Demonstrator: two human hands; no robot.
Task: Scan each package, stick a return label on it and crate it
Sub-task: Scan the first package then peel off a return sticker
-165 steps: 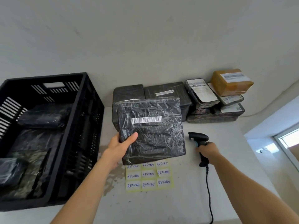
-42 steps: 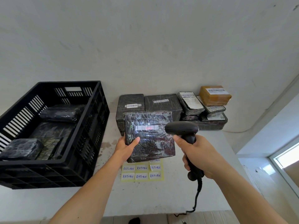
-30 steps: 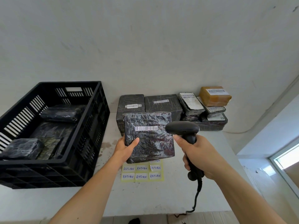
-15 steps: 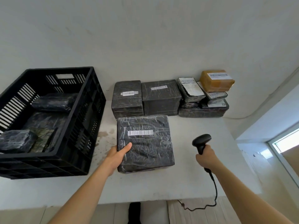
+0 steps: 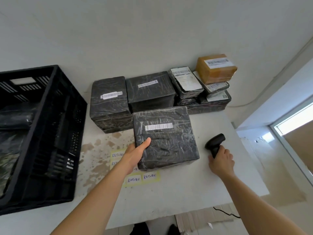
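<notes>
While held: 1 pkg [image 5: 165, 138], 2 hands [image 5: 133, 156].

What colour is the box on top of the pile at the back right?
Brown box, seen from the head view.

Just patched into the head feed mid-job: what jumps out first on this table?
Centre stage is a black wrapped package with a white barcode strip, gripped at its near-left corner by the left hand above yellow RETURN labels. To its right, the right hand holds a black scanner low over the table. A big black crate fills the left side, and more packages are stacked along the wall.
</notes>
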